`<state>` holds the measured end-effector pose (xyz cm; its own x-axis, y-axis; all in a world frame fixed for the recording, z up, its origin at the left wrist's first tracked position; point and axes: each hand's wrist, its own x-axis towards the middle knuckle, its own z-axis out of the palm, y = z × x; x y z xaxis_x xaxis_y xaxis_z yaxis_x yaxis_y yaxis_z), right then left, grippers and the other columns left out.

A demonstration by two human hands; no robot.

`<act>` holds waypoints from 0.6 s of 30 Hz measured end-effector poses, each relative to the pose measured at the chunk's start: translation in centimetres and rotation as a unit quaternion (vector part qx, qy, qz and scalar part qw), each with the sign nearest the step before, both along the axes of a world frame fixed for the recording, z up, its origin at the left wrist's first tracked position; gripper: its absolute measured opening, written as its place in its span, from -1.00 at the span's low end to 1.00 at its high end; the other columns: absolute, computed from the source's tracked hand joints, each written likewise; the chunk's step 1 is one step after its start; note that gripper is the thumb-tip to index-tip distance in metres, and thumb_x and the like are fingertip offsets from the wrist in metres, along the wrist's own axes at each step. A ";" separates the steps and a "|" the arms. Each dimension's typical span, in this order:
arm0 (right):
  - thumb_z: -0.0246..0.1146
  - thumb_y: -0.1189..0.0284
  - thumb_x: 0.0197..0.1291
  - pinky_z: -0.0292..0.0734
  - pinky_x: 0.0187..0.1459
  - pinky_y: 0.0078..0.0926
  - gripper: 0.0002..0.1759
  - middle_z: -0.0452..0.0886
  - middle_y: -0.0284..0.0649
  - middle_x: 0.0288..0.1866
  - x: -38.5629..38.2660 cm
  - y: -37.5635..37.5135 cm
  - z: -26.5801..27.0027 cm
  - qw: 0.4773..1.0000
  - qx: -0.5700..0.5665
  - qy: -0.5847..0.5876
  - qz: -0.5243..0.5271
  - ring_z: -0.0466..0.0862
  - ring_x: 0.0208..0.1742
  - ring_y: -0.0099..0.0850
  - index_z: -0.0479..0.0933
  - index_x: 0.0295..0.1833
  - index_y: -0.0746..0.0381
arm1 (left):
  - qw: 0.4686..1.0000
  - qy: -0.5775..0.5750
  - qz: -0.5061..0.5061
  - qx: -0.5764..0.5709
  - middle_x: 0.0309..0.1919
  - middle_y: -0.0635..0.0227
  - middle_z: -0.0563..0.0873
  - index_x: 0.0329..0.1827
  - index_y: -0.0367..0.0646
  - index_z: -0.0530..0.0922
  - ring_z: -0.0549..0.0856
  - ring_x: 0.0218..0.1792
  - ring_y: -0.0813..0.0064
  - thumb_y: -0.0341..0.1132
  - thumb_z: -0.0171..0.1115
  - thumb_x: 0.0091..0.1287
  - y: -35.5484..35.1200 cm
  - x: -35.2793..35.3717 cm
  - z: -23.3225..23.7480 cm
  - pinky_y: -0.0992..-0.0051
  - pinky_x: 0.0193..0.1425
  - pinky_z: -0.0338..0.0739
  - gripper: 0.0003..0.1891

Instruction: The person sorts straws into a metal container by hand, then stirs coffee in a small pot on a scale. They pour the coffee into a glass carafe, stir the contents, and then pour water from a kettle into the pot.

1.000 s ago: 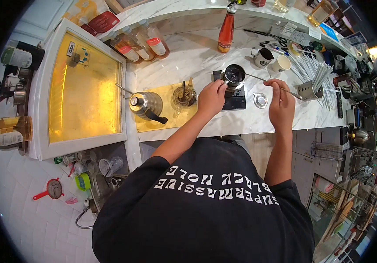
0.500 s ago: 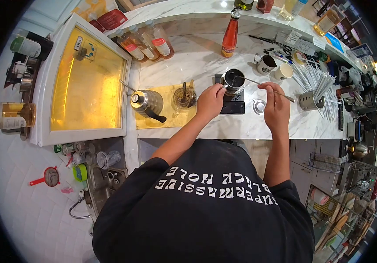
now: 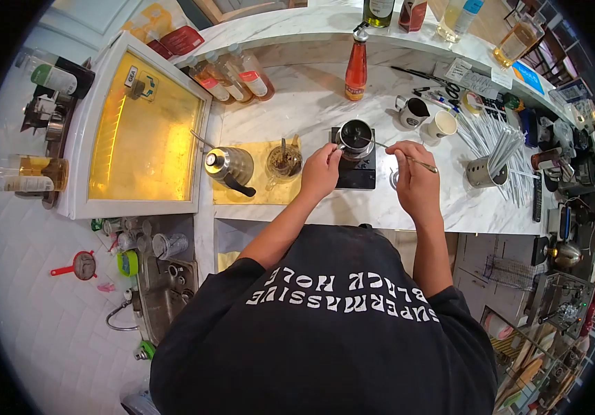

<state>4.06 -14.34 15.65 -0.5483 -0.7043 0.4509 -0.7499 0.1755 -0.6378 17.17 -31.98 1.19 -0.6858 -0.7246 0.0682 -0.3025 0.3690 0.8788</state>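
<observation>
My left hand [image 3: 322, 171] is closed on the handle of a small pitcher [image 3: 343, 142] with dark liquid [image 3: 355, 133] in it. The pitcher is over a black scale [image 3: 356, 178]. Between the fingers of my right hand [image 3: 416, 181] is a long-handled spoon [image 3: 423, 164], its far end reaching the pitcher's rim or inside; the tip is lost in the dark liquid. A small round metal piece [image 3: 394, 180] lies beside my right hand, partly hidden by it. Left of my left hand, a glass vessel [image 3: 284, 160] with brown contents stands on a yellow cloth [image 3: 259, 196].
A gooseneck kettle [image 3: 229, 166] stands on the cloth's left side. Behind are a red bottle [image 3: 355, 69] and several amber bottles [image 3: 251, 75]. To the right are a milk jug [image 3: 412, 112], a paper cup [image 3: 443, 125] and a metal holder of straws [image 3: 483, 173].
My right hand has come closer to the pitcher with the spoon and now covers part of the round metal piece. My left hand keeps its hold. The whole view has shifted slightly.
</observation>
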 end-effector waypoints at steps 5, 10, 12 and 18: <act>0.18 0.50 0.56 0.53 0.10 -0.22 -0.84 0.75 -0.14 -0.03 -1.0 -0.1 -0.4 1.000 -0.001 0.006 -0.005 0.67 0.00 -0.11 0.69 -0.03 0.24 | 1.000 -0.011 0.023 0.015 -0.22 -0.04 0.80 0.13 -0.20 0.68 0.79 -0.21 -0.02 -0.18 0.20 0.59 0.3 -0.2 -0.2 0.15 -0.10 0.63 -0.71; 0.21 0.51 0.53 0.53 0.11 -0.23 -0.85 0.76 -0.14 -0.01 -1.4 0.2 -0.4 1.000 -0.002 0.016 0.025 0.68 0.04 -0.13 0.70 -0.01 0.23 | 0.999 0.015 0.042 0.015 -0.27 0.03 0.81 0.13 -0.26 0.68 0.79 -0.26 0.08 -0.21 0.23 0.57 0.8 -0.3 -0.1 0.22 -0.11 0.64 -0.70; 0.22 0.52 0.52 0.53 0.12 -0.24 -0.86 0.77 -0.14 0.00 -1.8 0.8 0.2 0.999 0.010 0.021 0.021 0.69 0.05 -0.13 0.70 -0.01 0.22 | 0.998 0.023 0.054 0.017 -0.26 0.06 0.82 0.12 -0.28 0.69 0.80 -0.27 0.15 -0.23 0.25 0.56 1.1 -0.2 0.0 0.26 -0.10 0.65 -0.71; 0.30 0.51 0.45 0.48 0.04 -0.22 -0.92 0.77 -0.21 -0.06 -2.6 0.0 -0.8 0.999 -0.025 0.025 0.039 0.72 0.04 -0.20 0.68 -0.04 0.23 | 0.993 0.050 0.103 0.005 -0.22 0.09 0.82 0.08 -0.30 0.74 0.79 -0.28 0.28 -0.28 0.32 0.52 1.8 -0.6 -0.3 0.33 -0.11 0.66 -0.75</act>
